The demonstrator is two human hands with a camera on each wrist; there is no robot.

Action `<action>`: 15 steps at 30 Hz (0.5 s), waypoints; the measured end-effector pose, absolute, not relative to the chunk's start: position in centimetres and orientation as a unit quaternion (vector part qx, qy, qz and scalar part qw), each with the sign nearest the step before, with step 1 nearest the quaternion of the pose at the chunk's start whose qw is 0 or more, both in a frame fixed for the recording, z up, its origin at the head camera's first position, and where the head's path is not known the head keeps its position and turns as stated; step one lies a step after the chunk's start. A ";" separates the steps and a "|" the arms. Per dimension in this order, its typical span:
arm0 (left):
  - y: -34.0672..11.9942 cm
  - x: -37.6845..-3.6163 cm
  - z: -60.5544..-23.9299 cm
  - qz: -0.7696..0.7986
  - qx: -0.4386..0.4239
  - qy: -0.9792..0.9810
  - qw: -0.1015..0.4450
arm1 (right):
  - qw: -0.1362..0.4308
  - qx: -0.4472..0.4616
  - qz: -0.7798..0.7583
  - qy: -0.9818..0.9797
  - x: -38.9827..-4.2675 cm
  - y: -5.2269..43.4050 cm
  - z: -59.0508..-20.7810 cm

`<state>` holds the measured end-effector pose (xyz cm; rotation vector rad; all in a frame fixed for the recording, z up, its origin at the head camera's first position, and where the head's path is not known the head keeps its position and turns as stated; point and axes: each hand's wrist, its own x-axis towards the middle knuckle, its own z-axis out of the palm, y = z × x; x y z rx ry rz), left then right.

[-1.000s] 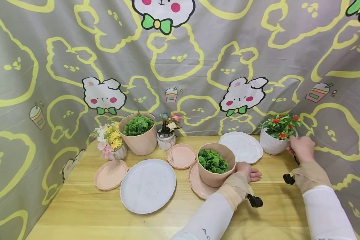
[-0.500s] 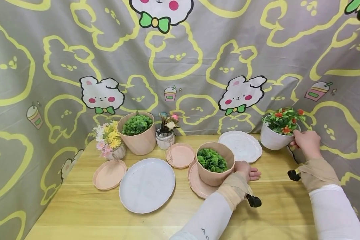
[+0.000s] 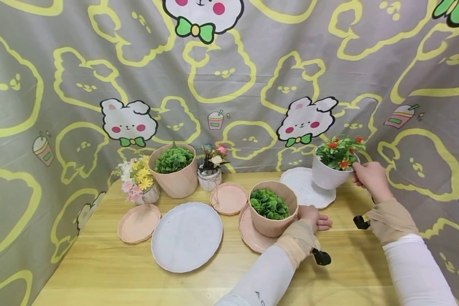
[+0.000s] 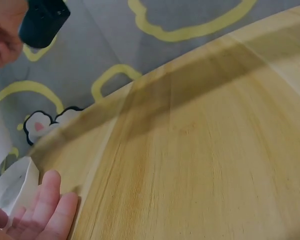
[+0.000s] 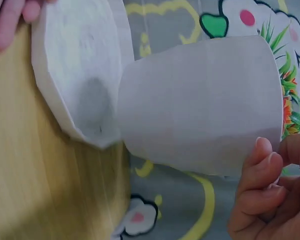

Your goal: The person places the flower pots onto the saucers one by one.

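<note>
A white flowerpot (image 3: 330,172) with red flowers and green leaves hangs just above the white scalloped saucer (image 3: 302,192) at the back right. My right hand (image 3: 372,180) pinches its rim between thumb and curled fingers, as the right wrist view also shows. My left hand (image 3: 313,217) lies beside the peach pot (image 3: 269,225) of green leaves, its fingers (image 4: 49,202) extended to the right and holding nothing; whether it touches the pot is unclear. That peach pot stands on a pink saucer (image 3: 250,236).
Along the back left stand a white-and-yellow flower pot (image 3: 151,195), another peach pot (image 3: 179,182) and a small rose pot (image 3: 210,179). Before them lie a large white plate (image 3: 187,238) and two small pink saucers, one left (image 3: 137,223) and one in the middle (image 3: 229,198). A patterned curtain (image 3: 229,85) encloses the table.
My right hand has lifted the white flowerpot off the table and carried it left, over the white saucer. My left hand has stayed in place.
</note>
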<state>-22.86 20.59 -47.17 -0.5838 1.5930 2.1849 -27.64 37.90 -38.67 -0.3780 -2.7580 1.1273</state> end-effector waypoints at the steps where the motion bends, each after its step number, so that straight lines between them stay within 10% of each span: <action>1: 20.5 -22.8 -47.2 0.775 -0.206 0.567 0.187 | 0.064 -0.122 0.380 -0.915 -27.7 37.5 -38.8; 15: 20.4 -22.6 -47.0 0.759 -0.193 0.589 0.199 | 0.001 -0.115 0.376 -0.919 -28.9 34.8 -40.9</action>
